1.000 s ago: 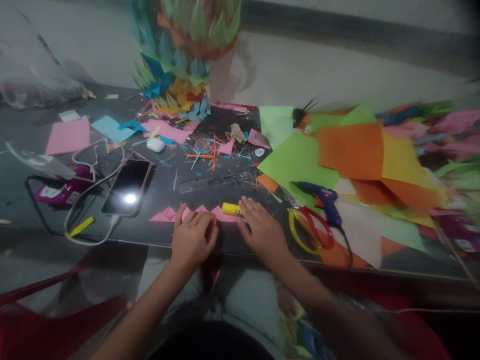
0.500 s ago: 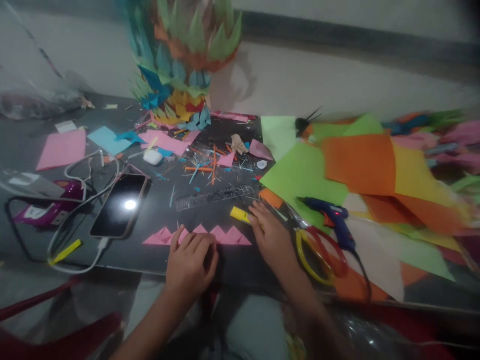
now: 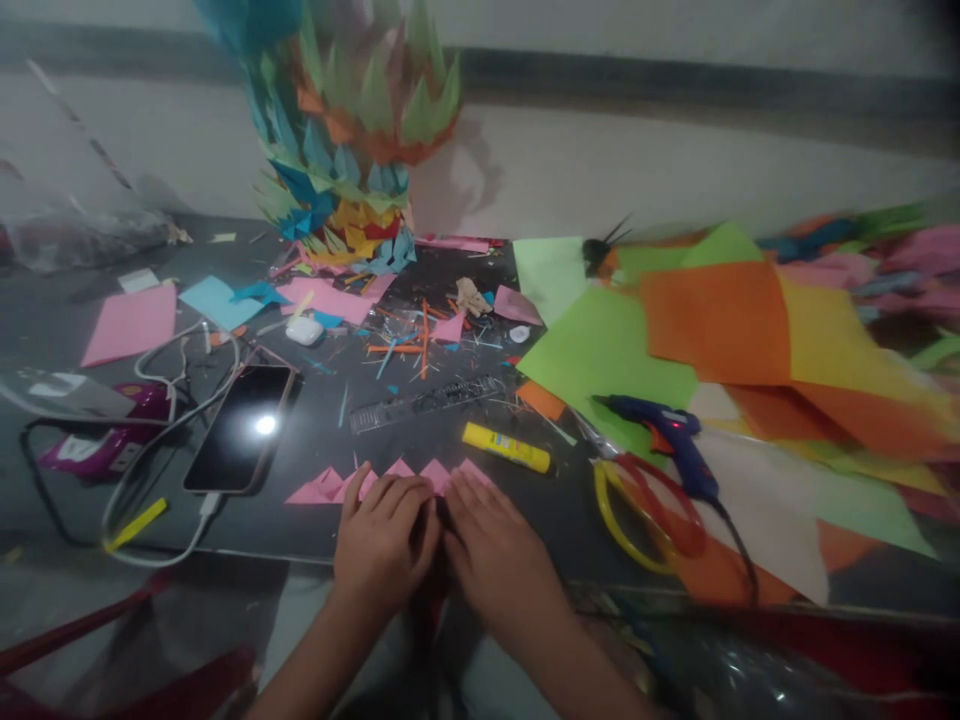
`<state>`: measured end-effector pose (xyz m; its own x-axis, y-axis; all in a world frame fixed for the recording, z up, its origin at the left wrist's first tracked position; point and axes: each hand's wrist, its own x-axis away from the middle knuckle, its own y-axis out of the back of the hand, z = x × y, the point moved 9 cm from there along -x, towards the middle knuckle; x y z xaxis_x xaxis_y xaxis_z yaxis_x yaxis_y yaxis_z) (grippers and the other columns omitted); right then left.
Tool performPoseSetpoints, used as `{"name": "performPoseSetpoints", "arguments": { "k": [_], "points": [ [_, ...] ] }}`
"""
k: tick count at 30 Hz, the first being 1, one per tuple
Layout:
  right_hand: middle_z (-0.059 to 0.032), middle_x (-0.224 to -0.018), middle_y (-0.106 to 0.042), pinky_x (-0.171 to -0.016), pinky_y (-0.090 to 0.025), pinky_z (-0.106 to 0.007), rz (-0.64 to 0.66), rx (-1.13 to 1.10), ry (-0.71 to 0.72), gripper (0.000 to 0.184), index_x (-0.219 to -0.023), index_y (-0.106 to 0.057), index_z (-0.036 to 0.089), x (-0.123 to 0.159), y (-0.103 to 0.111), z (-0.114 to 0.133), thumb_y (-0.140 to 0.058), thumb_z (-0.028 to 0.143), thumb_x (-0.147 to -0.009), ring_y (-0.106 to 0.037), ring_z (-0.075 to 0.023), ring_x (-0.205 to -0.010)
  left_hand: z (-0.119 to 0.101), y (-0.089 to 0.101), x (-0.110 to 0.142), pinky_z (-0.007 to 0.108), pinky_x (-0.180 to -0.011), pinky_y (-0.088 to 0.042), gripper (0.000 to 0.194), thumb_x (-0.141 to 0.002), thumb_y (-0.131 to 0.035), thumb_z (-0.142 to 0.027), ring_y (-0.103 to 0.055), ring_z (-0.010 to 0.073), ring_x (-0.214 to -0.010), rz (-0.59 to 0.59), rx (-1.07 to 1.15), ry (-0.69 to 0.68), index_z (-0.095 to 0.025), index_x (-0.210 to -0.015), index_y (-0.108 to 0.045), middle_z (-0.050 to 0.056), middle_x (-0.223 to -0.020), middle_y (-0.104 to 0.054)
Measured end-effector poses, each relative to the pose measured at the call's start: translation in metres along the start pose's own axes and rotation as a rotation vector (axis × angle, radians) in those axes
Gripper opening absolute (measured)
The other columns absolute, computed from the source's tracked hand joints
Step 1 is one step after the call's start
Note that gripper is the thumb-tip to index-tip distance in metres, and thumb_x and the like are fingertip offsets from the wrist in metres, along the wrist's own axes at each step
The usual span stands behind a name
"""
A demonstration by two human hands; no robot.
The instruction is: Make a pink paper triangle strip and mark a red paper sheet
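Note:
A strip of folded pink paper triangles (image 3: 322,484) lies near the table's front edge. My left hand (image 3: 386,530) rests over its middle, fingers slightly bent and pressing down, thumb apart. Beside it, my right hand (image 3: 499,545) lies with outstretched fingers on the strip's right part. Both hands cover some of the triangles. Just beyond my right hand is a yellow glue stick (image 3: 506,447), lying on its side and untouched. A clear ruler (image 3: 424,403) sits farther back among paper scraps.
To the right are red-and-yellow-handled scissors (image 3: 634,515), a blue glue gun (image 3: 675,440) and many coloured sheets (image 3: 720,325). On the left lie a phone (image 3: 240,430) on a cable and a purple device (image 3: 112,440). A tall folded-paper piece (image 3: 352,170) stands at the back.
My right hand has left the glue stick, which now lies fully in view, and moved left onto the pink strip. My left hand stays on the strip. The view has shifted slightly.

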<state>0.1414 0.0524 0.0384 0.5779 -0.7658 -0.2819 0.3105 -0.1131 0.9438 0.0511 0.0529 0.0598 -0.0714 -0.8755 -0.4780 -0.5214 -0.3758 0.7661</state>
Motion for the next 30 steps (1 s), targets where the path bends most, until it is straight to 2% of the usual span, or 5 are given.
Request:
{"name": "performPoseSetpoints", "arguments": {
  "k": [7,12,22,26,30],
  "points": [
    [-0.0101,-0.135,-0.044,-0.099,-0.043,-0.039,0.057,-0.04,-0.041,0.045,-0.126,-0.05,0.01,0.011,-0.005,-0.004,-0.037,0.035,-0.091,-0.042,-0.0234,-0.124,0.001,0.0,0.001,0.044,-0.101,-0.024,0.012,-0.082,-0.049,-0.018,-0.061,0.0183,-0.081,0.001,-0.001,0.014,-0.023,-0.085,-0.06,-0.002,-0.086,-0.07],
    [-0.0168,-0.131,-0.047,-0.1,-0.041,-0.042,0.085,-0.018,-0.078,0.05,-0.125,-0.051,0.005,0.015,-0.004,-0.01,-0.036,0.039,-0.091,-0.044,-0.0262,-0.122,0.0,0.001,0.0,0.043,-0.1,-0.025,0.016,-0.083,-0.046,-0.018,-0.061,0.0173,-0.08,-0.002,0.004,0.025,-0.021,-0.083,-0.062,-0.001,-0.085,-0.07],
    [-0.0152,-0.133,-0.045,-0.097,-0.043,-0.047,0.117,0.003,-0.142,0.052,-0.126,-0.05,0.008,0.022,-0.002,-0.022,-0.035,0.042,-0.091,-0.042,-0.0283,-0.123,0.002,0.0,0.001,0.042,-0.1,-0.025,0.014,-0.083,-0.048,-0.019,-0.061,0.0169,-0.08,-0.01,0.034,0.035,-0.022,-0.084,-0.062,-0.002,-0.086,-0.07],
    [-0.0094,-0.13,-0.05,-0.1,-0.04,-0.045,0.075,-0.249,-0.132,0.039,-0.125,-0.052,0.017,0.012,0.029,-0.008,-0.042,0.029,-0.09,-0.046,-0.0226,-0.121,0.003,-0.001,0.001,0.042,-0.099,-0.026,0.015,-0.084,-0.047,-0.021,-0.061,0.0172,-0.081,0.003,0.041,0.032,-0.022,-0.085,-0.061,-0.001,-0.086,-0.069],
    [0.0011,-0.107,-0.067,-0.09,-0.049,-0.036,-0.012,-0.745,-0.153,0.028,-0.113,-0.06,0.031,0.013,0.082,-0.001,-0.045,0.03,-0.089,-0.06,-0.016,-0.103,0.005,-0.002,0.003,0.041,-0.099,-0.026,0.014,-0.085,-0.046,-0.022,-0.06,0.0173,-0.082,0.0,0.03,0.007,-0.022,-0.086,-0.06,-0.001,-0.088,-0.069]
  ]
}}
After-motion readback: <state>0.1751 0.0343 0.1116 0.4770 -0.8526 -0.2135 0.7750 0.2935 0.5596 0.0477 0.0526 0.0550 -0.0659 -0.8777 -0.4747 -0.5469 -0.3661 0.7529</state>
